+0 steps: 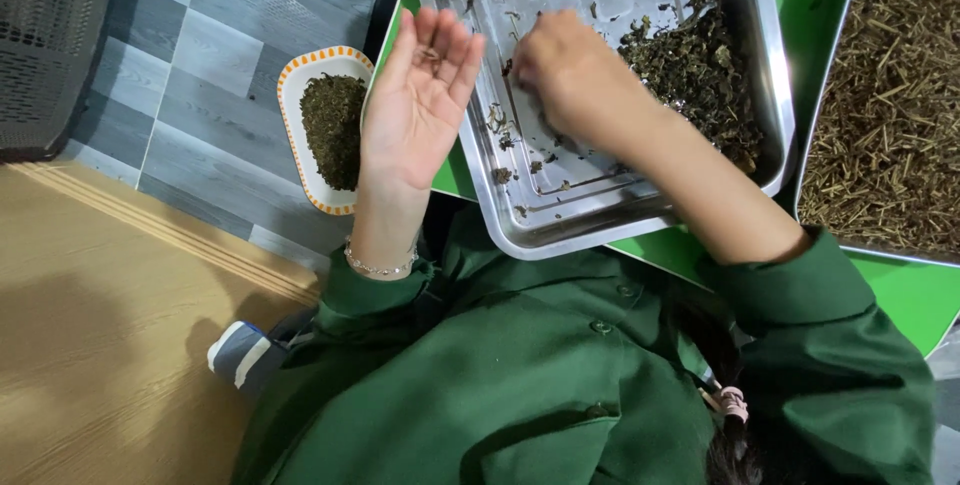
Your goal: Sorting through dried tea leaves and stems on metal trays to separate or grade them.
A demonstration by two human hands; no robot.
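Two trays fill the green table (905, 290) in front of you: a steel tray (560, 215) strewn with dark dried leaves (695, 70) under your hands, and a second tray (890, 105) to the right, packed with pale brown stem pieces. On the grey tiled floor (215, 75) to your left stands an oval dish (298, 95) with an orange-patterned rim, holding a heap of sorted green leaf bits (335, 130).

Your green sleeves reach in from below. Your left hand (415, 105) hovers palm up over the steel tray's left edge, fingers (450, 45) stretched flat and close together, with a small pinch of leaf fragments (430, 53) resting on them near the tips; a thin bracelet (380, 267) circles the wrist. Your right hand (570, 75) lies knuckles up over the middle of the steel tray, fingers curled downward to the scattered leaf bits beside the main heap. Whether those fingertips are gripping anything, you cannot tell from this angle.
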